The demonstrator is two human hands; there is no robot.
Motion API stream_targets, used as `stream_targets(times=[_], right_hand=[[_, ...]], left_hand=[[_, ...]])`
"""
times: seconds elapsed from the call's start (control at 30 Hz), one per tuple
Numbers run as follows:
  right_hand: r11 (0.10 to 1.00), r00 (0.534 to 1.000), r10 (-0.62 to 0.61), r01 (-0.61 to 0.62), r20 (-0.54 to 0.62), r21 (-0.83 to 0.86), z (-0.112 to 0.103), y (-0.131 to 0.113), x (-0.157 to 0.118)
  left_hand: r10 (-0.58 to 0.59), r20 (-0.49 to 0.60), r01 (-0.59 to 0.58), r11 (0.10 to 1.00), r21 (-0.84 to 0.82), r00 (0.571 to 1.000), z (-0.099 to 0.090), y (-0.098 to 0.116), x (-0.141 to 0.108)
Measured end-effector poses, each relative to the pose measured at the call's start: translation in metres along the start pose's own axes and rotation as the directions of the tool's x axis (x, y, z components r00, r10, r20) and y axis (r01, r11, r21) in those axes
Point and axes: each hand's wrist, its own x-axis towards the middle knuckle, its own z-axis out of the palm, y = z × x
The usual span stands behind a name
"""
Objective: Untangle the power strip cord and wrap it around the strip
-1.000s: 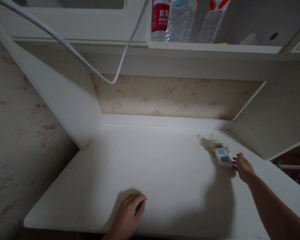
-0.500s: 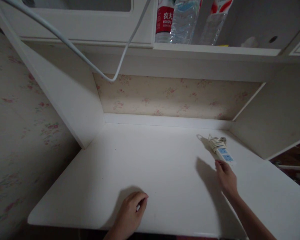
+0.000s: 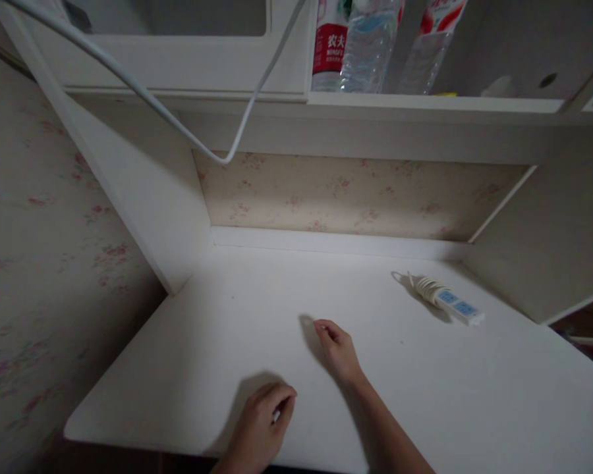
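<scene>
Low over the front of the white desk (image 3: 202,368), my left hand (image 3: 264,421) is closed with its fingers curled round. A small white patch shows in the gap of its fingers; I cannot tell whether it is a held thing or the desk behind. My right hand (image 3: 338,349) is above the middle of the desk, thumb and fingertips pinched together, and what they hold, if anything, is too small to make out. A white power strip (image 3: 457,306) with blue sockets lies at the back right, its cord wound round one end, apart from both hands.
A shelf (image 3: 435,104) overhangs the desk and carries a red-labelled bottle (image 3: 329,49) and clear plastic bottles (image 3: 368,49). A bent white tube (image 3: 222,158) hangs down in front of it. Side panels (image 3: 133,171) close off the left and right.
My right hand has left the power strip and moved left to the middle of the desk. The strip now lies at a flatter angle. My left hand has hardly moved.
</scene>
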Motion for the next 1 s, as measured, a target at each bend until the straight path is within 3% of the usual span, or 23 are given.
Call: stream_targets(times=[0.1,0.4,0.6,1.0], right_hand=[[0.994,0.996,-0.029,0.038,0.090,-0.106,0.006,0.003,-0.005],[0.984,0.994,-0.046,0.061,0.095,-0.167,0.001,0.005,-0.008],[0.979,0.992,-0.050,0.071,0.112,-0.191,0.002,0.002,-0.010],[0.968,0.990,-0.048,0.080,0.136,-0.238,0.002,0.010,-0.007]], left_hand=[[-0.010,0.000,0.010,1.000,0.002,1.000,0.000,-0.001,-0.001],[-0.021,0.001,0.021,1.000,-0.005,1.000,0.000,-0.001,0.002],[-0.146,0.039,0.149,0.984,-0.093,0.988,-0.002,-0.002,0.003],[-0.274,0.091,0.288,0.919,-0.270,0.958,-0.009,-0.013,0.014]])
